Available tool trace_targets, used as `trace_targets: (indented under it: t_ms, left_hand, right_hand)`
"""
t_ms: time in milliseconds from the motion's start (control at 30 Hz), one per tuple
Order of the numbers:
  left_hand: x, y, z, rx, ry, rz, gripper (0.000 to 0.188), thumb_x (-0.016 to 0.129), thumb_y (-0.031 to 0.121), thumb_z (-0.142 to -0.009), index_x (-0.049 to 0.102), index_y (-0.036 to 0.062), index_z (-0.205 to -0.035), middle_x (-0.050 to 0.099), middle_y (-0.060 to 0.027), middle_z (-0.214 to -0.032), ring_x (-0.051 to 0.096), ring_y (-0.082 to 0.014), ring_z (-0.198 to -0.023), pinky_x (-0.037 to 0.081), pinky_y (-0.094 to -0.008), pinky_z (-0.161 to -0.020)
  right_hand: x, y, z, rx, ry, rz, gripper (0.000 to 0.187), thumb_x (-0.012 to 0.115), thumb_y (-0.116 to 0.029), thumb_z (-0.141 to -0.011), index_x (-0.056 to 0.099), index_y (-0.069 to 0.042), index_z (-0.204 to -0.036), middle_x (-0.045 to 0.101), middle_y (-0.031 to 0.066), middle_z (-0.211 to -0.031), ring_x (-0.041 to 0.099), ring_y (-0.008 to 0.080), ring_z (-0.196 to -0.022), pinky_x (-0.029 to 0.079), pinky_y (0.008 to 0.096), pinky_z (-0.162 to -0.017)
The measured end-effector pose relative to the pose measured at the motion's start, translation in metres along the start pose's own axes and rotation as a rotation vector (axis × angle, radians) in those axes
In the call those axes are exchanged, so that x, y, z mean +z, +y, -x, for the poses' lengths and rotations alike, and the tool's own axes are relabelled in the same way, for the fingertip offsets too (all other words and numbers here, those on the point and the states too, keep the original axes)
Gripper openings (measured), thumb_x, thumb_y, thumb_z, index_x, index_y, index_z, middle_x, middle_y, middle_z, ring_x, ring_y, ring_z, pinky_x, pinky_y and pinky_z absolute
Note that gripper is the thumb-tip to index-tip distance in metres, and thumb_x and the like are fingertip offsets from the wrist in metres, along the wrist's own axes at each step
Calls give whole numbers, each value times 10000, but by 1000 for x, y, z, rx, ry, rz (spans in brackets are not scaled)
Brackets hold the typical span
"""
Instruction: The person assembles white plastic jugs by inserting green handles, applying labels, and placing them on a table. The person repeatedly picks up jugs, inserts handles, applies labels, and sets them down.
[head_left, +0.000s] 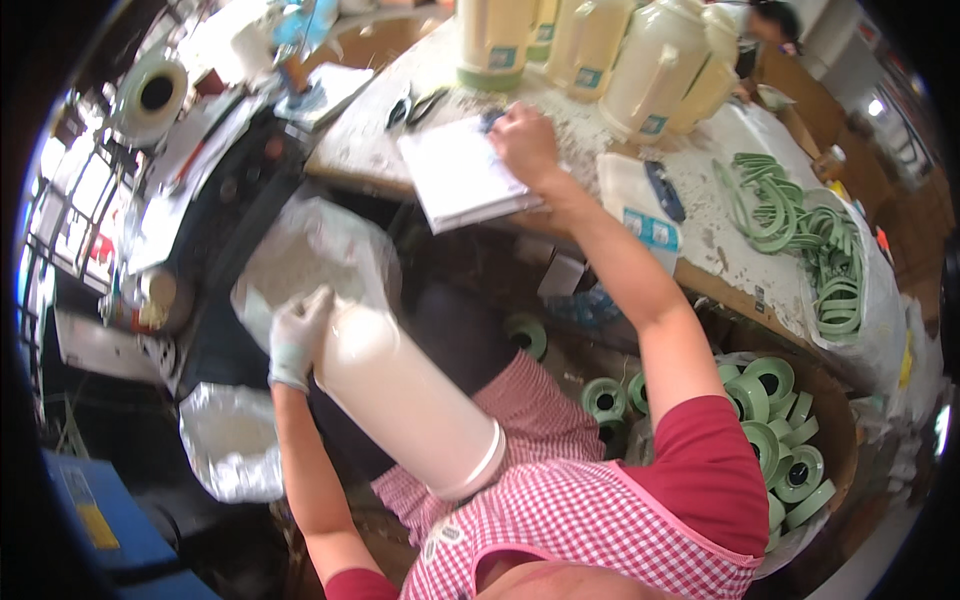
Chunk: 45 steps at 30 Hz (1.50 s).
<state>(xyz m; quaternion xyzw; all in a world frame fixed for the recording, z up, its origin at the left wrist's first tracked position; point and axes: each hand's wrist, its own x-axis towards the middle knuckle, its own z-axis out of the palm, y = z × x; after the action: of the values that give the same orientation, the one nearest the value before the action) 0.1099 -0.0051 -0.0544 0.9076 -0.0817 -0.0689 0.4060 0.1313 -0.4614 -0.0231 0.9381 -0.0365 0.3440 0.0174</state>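
A smooth off-white flask body lies slanted across my lap, its narrowed shoulder pointing away from me. My left hand, in a white glove, is closed at that shoulder end, fingers bunched against it. Out on the worktable my bare right hand rests at the far right edge of a stack of white sheets. Its fingers are curled at a small dark blue piece, mostly covered, so what they grip is unclear. Right of it lies a pad of blue-printed labels with a dark blue clip.
Several cream jugs stand along the far side of the worktable. Green rings are heaped at its right. Below sits a box of green collars. Plastic-lined bins stand at left; black scissors lie near the papers.
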Motion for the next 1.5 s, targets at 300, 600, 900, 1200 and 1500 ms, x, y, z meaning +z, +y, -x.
trace_targets:
  t_ms: [300,600,900,1200,1500]
  left_hand:
    - [26,2,-17,167,136,-289,494,749,343,-911,707,-11,-1253,722,-202,-1246,658,-323,-1233,477,-421,-1075]
    - [110,163,-37,914,-164,-599,745,723,367,-911,465,-6,-1502,477,-189,-1570,407,-344,-1492,268,-454,-1279]
    - [126,158,-39,892,-174,-727,766,745,386,-885,484,-26,-1476,487,-207,-1558,424,-347,-1481,281,-453,-1273]
    - [131,164,-38,850,-191,-709,752,752,373,-869,504,-44,-1443,495,-235,-1543,451,-383,-1455,311,-460,-1255]
    - [88,146,-42,825,-111,-292,543,728,333,-895,644,15,-1327,667,-231,-1317,605,-407,-1246,448,-453,-1124]
  right_hand:
    - [14,-18,16,13,-225,-117,280,774,-309,-891,690,-88,-1041,717,101,-986,668,308,-1000,516,447,-910]
    - [-27,31,42,319,-252,-308,247,707,-299,-963,788,-99,-1083,727,126,-965,699,324,-904,538,416,-770]
    - [-14,20,40,350,-248,-166,273,732,-322,-940,625,-72,-961,735,134,-898,711,361,-808,539,484,-701]
    - [-9,21,42,341,-234,-157,340,738,-392,-927,616,-77,-962,737,122,-922,718,370,-828,545,501,-702]
    - [-20,-2,45,360,-56,-370,466,819,-509,-853,656,-76,-913,699,99,-780,682,311,-725,518,436,-649]
